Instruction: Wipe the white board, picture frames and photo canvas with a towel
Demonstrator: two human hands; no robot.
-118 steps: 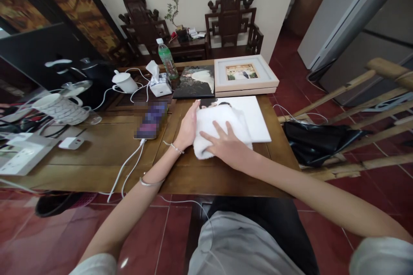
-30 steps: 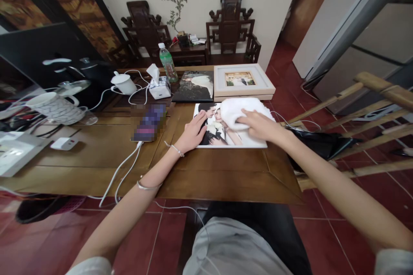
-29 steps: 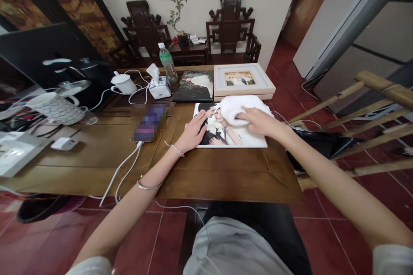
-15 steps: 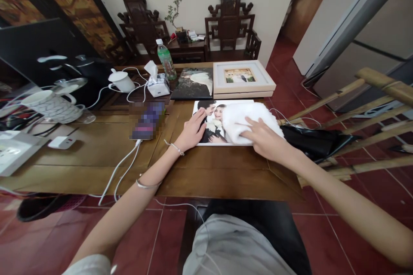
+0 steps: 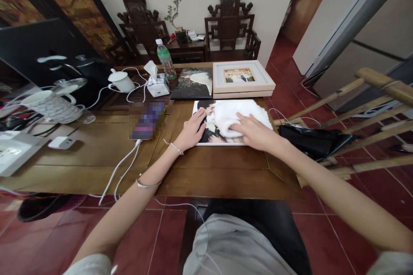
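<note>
Cloth [image 5: 242,109], white, thick and fluffy, lies over the right part of a flat, white-edged photo panel [image 5: 211,132], which sits on the brown wooden table [image 5: 219,165] in front of you. The cloth should be light and squishy, so hold it by its thick front fold. The panel looks stiff and shiny; it may slide, and its corners could chip, so touch it at the edges. Your right hand [image 5: 254,132] holds the cloth, thumb by the fold. Your left hand [image 5: 192,129] rests flat on the panel's left side, gripping nothing. Just behind are a dark, glossy picture board [image 5: 192,84] and a pale wooden frame [image 5: 245,91].
</note>
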